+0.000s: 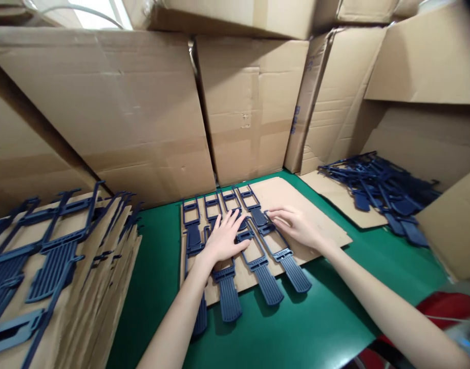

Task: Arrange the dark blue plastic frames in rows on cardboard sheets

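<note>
A flat cardboard sheet (pixel 315 230) lies on the green table (pixel 296 328). Several dark blue plastic parts (pixel 263 266) lie on it side by side, their ribbed ends hanging over the near edge. My left hand (pixel 224 237) rests flat on the middle parts with its fingers spread. My right hand (pixel 296 225) lies on the rightmost parts, its fingers stretched out toward the left and touching a part's frame. Neither hand grips anything.
A stack of cardboard sheets with blue parts (pixel 54 266) stands at the left. A loose heap of blue parts (pixel 384 189) lies at the right on another sheet. Large cardboard boxes (pixel 250 113) wall in the back. A red object (pixel 446 307) sits at the lower right.
</note>
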Demonstrator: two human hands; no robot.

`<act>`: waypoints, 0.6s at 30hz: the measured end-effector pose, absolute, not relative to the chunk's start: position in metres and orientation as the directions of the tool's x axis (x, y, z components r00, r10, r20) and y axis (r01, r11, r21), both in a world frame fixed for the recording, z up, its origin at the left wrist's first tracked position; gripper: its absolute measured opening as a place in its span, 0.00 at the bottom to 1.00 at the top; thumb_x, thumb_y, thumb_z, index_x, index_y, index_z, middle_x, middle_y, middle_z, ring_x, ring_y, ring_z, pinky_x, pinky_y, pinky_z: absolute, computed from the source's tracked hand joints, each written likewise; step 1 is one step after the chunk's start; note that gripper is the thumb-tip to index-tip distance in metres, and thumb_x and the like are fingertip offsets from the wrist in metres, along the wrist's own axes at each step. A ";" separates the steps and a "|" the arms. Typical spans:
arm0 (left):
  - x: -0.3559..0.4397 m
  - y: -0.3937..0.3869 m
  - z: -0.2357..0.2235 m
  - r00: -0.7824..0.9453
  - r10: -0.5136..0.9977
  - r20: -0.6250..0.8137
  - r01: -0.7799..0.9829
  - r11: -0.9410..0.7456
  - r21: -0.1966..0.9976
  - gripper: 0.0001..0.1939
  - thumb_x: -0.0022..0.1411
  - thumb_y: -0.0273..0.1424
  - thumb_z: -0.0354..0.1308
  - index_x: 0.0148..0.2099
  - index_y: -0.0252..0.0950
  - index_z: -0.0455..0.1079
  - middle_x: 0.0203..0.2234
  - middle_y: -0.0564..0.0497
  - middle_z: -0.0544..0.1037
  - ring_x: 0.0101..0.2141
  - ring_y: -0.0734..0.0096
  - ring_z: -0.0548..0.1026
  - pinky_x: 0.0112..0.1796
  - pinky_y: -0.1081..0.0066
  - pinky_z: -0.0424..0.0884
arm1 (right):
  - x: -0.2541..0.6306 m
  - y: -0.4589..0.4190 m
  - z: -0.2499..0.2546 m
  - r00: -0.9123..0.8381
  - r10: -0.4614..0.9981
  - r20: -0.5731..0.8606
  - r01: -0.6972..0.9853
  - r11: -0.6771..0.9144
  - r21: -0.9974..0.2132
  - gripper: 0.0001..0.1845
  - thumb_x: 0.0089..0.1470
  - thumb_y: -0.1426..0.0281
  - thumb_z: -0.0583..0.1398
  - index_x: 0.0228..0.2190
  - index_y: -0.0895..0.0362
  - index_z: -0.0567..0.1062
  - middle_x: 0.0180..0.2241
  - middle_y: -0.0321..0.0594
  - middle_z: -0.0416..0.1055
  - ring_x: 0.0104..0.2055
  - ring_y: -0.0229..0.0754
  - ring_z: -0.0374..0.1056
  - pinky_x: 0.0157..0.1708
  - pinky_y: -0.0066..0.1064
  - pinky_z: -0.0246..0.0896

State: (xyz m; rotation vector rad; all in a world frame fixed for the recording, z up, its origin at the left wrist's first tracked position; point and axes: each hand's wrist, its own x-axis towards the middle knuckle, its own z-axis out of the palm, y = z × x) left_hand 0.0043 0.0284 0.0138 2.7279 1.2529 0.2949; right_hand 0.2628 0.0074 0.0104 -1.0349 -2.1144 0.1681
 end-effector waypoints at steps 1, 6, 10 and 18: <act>0.003 0.029 0.015 0.639 0.760 0.119 0.733 -0.648 0.208 0.37 0.60 0.47 0.50 0.67 0.43 0.42 0.65 0.46 0.43 0.64 0.56 0.39 0.59 0.47 0.38 | 0.269 0.009 0.011 -0.355 0.726 0.588 0.637 0.649 -0.416 0.11 0.59 0.70 0.53 0.41 0.53 0.73 0.44 0.42 0.71 0.47 0.42 0.66 0.47 0.41 0.63; -0.002 0.029 0.033 0.619 0.778 0.102 0.720 -0.615 0.321 0.32 0.66 0.45 0.42 0.67 0.40 0.42 0.66 0.46 0.42 0.64 0.61 0.39 0.60 0.50 0.40 | 0.293 0.015 0.013 -0.199 0.746 0.636 0.708 0.558 -0.433 0.09 0.58 0.71 0.53 0.37 0.54 0.74 0.41 0.41 0.72 0.45 0.43 0.67 0.46 0.39 0.62; 0.004 0.023 0.056 0.645 0.743 0.178 0.711 -0.669 0.217 0.24 0.69 0.40 0.36 0.65 0.43 0.49 0.65 0.51 0.47 0.64 0.62 0.38 0.60 0.47 0.34 | 0.311 0.017 0.021 -0.016 0.706 0.708 0.773 0.458 -0.439 0.09 0.58 0.71 0.53 0.37 0.54 0.73 0.40 0.40 0.73 0.44 0.43 0.67 0.47 0.38 0.60; 0.037 0.037 0.041 0.698 0.697 0.164 0.697 -0.714 0.068 0.29 0.66 0.48 0.41 0.66 0.48 0.45 0.65 0.48 0.44 0.64 0.54 0.41 0.59 0.45 0.40 | 0.406 0.070 0.073 0.059 0.808 0.587 0.997 -0.018 -0.075 0.13 0.54 0.70 0.54 0.40 0.60 0.72 0.43 0.48 0.71 0.46 0.46 0.65 0.46 0.37 0.56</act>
